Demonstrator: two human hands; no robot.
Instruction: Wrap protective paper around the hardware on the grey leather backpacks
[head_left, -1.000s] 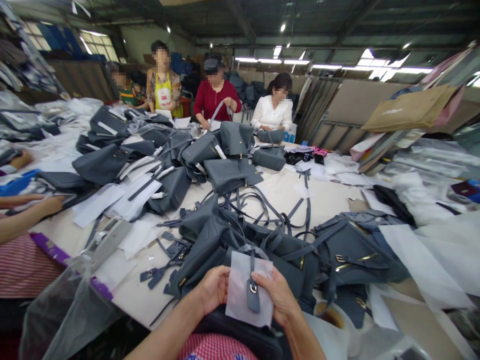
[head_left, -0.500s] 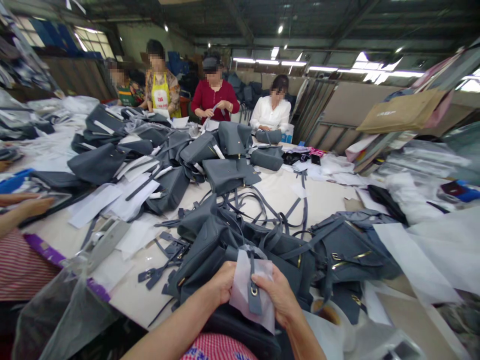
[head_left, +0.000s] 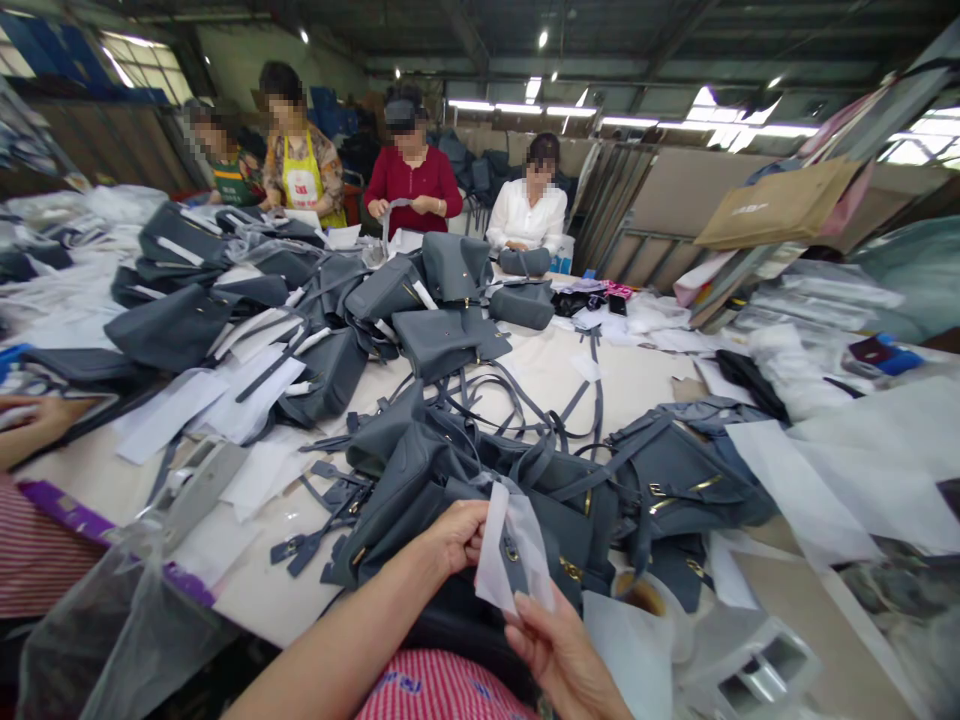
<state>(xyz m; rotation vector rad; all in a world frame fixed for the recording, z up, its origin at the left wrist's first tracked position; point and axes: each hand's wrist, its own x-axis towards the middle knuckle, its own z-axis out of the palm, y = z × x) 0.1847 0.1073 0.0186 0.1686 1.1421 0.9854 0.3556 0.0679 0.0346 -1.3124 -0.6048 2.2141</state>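
Just in front of me, a sheet of white tissue paper [head_left: 493,545] is folded lengthwise around a grey leather strap [head_left: 516,572] with a gold buckle [head_left: 511,549]. The strap shows between the paper's folded sides. My left hand [head_left: 459,538] is closed at the paper's left edge, its fingertips partly hidden. Lower down, my right hand [head_left: 551,640] pinches the bottom of the paper between thumb and fingers. Behind both hands lies a grey leather handbag [head_left: 420,490], and the strap hangs over its front. Gold hardware [head_left: 570,568] shows on the bag beside the paper.
A second grey bag [head_left: 675,480] lies to the right, near a cup of brown liquid [head_left: 640,594]. Grey tags [head_left: 300,550] and a tape dispenser [head_left: 199,490] are at left. Bags are heaped beyond [head_left: 307,375]. Several people work across the table; a co-worker's hand [head_left: 34,430] is at far left.
The paper, spread flat behind the strap before, is now folded in over its sides. My right hand has moved from the buckle down to the paper's lower end. The view has shifted slightly.
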